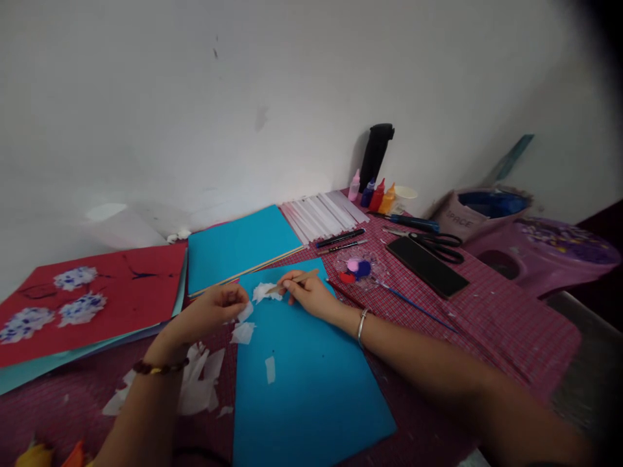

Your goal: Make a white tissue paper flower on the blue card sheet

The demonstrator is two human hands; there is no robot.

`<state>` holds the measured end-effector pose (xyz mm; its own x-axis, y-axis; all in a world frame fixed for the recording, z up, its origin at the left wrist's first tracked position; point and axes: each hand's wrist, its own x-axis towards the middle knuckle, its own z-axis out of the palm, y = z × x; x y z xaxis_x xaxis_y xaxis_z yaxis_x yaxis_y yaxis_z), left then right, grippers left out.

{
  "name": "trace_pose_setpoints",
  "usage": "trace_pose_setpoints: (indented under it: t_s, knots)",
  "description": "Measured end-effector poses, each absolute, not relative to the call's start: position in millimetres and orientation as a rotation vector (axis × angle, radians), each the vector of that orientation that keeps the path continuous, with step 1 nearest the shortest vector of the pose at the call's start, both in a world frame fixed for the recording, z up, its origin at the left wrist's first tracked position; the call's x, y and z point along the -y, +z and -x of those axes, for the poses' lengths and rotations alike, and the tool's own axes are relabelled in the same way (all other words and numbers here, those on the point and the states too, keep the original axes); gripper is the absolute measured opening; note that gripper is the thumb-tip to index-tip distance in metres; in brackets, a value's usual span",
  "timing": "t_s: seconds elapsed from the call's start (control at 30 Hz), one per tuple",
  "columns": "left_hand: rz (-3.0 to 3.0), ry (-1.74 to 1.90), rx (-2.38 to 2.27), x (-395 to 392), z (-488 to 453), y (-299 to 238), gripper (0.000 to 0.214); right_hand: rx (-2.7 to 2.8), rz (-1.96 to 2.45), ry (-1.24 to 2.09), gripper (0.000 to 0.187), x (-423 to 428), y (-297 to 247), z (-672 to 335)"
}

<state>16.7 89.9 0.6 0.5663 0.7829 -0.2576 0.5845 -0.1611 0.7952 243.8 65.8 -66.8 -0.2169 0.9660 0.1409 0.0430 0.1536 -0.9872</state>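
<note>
A blue paper sheet [302, 376] lies on the red checked tablecloth in front of me. My right hand [309, 295] is closed round a thin wooden stick [294, 281], whose tip touches a crumpled white tissue piece [265, 292] at the sheet's top edge. My left hand [214, 311] is closed in a pinch at the sheet's left edge, right beside white tissue scraps [243, 331]; what it pinches I cannot make out. More torn tissue [195, 383] lies left of the sheet.
A red sheet with blue-white blotches [82, 298] and another blue sheet [243, 243] lie at the left and back. A paint palette [357, 267], paintbrush [418, 308], black phone [427, 266], scissors [440, 245], pens, white strips [324, 214], paint bottles [377, 194] and purple containers [545, 250] stand right.
</note>
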Motion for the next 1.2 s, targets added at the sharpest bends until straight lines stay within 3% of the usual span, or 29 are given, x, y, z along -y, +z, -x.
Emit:
trace_pose_setpoints:
  t_s: [0.3,0.53,0.77,1.2]
  knots:
    - [-1.790,0.420,-0.902,-76,-36,12,0.015,1.492,1.043,1.223,0.021,-65,-64,-245]
    - [-1.927,0.599,-1.226,-98,-45,-39,0.020,1.455,1.015,1.245,0.019,-66,-65,-245]
    - [-1.972,0.673,-1.272,-102,-45,-44,0.016,1.327,0.983,1.215,0.015,-58,-60,-245]
    - [-1.888,0.803,-1.347,-101,-43,-37,0.020,1.837,1.028,0.933,0.019,-55,-59,-245]
